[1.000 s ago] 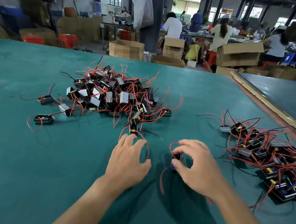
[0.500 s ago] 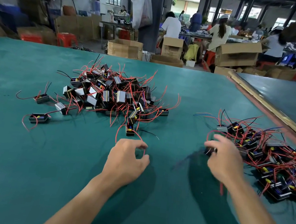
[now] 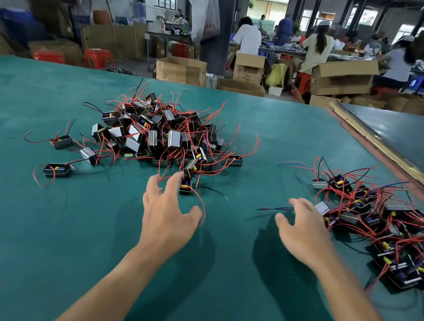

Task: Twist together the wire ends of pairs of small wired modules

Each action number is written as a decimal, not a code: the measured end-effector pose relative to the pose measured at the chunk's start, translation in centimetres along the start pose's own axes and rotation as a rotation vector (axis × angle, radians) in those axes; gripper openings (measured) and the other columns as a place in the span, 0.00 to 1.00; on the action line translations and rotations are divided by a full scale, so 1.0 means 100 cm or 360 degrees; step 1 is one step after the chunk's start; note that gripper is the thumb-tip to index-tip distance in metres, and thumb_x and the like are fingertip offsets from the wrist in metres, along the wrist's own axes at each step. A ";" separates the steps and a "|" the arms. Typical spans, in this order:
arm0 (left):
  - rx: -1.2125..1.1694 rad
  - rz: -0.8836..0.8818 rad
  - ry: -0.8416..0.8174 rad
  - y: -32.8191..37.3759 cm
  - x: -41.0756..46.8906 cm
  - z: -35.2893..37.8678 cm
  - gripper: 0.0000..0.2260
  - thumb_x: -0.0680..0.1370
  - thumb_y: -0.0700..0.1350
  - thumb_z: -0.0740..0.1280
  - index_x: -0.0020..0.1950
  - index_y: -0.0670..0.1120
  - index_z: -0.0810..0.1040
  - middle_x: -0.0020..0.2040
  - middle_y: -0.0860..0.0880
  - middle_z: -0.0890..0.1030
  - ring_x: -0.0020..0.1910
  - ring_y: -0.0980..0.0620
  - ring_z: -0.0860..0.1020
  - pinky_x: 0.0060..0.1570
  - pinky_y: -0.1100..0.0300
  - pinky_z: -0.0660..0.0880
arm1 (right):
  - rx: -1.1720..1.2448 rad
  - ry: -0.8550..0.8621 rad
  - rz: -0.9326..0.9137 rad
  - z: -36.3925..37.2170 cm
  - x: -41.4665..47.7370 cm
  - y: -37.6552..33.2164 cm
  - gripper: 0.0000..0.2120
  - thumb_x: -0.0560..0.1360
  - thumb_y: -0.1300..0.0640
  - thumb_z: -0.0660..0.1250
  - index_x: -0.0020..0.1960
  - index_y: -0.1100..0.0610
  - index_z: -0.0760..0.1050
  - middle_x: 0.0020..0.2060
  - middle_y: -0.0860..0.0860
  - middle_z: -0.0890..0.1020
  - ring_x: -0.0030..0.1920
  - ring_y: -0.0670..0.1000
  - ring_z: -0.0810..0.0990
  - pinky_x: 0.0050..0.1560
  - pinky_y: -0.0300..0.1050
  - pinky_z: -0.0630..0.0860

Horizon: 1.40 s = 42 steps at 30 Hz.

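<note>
A big heap of small black and silver modules (image 3: 165, 134) with red wires lies on the green table (image 3: 30, 229), ahead and left of centre. A second pile of joined modules (image 3: 388, 222) spreads at the right. My left hand (image 3: 167, 211) hovers spread open at the near edge of the heap, its fingertips by a single black module (image 3: 186, 185) with a curved red wire. My right hand (image 3: 302, 229) is open and empty, just left of the right pile. A silver module (image 3: 322, 208) lies beside its fingers.
Three stray modules (image 3: 62, 142) (image 3: 89, 155) (image 3: 56, 170) lie left of the heap. A raised wooden-edged table (image 3: 414, 143) borders the right. Beyond the far edge stand cardboard boxes (image 3: 180, 70), red stools and several seated workers.
My right hand carried a module to the right pile, let it go and now pulls back empty. My left hand has uncurled and spread toward the heap's near module.
</note>
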<state>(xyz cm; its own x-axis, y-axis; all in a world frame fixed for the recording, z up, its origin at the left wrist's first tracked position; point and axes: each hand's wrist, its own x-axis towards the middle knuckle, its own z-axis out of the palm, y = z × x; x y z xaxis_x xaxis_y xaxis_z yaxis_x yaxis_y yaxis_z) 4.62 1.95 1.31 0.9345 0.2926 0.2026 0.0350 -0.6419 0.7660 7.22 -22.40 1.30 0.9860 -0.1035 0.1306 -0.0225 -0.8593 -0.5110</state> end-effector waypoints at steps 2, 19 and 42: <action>-0.0041 -0.0090 0.0015 -0.002 0.003 -0.004 0.33 0.74 0.46 0.70 0.76 0.54 0.61 0.78 0.45 0.54 0.75 0.46 0.55 0.68 0.52 0.62 | 0.0039 0.0071 0.0064 0.000 0.000 0.001 0.24 0.80 0.52 0.62 0.73 0.60 0.65 0.72 0.53 0.67 0.74 0.54 0.61 0.71 0.47 0.59; -0.0730 0.0141 -0.0618 0.012 -0.011 0.005 0.09 0.75 0.36 0.69 0.39 0.48 0.81 0.30 0.50 0.81 0.23 0.57 0.70 0.26 0.65 0.67 | 0.0299 -0.0337 -0.0699 0.014 -0.040 -0.043 0.18 0.71 0.44 0.71 0.59 0.48 0.78 0.51 0.44 0.82 0.52 0.45 0.79 0.58 0.41 0.73; 0.0010 -0.0174 -0.0134 0.006 0.036 0.014 0.07 0.70 0.52 0.72 0.44 0.52 0.78 0.33 0.54 0.83 0.36 0.53 0.79 0.34 0.61 0.71 | 0.0236 -0.0391 -0.0657 0.016 -0.033 -0.031 0.12 0.70 0.53 0.72 0.52 0.43 0.78 0.34 0.34 0.80 0.32 0.38 0.77 0.35 0.27 0.66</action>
<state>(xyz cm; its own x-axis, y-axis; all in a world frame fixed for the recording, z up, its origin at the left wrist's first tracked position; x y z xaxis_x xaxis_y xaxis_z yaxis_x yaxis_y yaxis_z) 8.54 1.66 1.65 0.9514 0.3009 0.0659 0.1403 -0.6137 0.7770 4.26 -18.56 1.10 0.9180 0.3662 0.1526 0.3836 -0.7213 -0.5767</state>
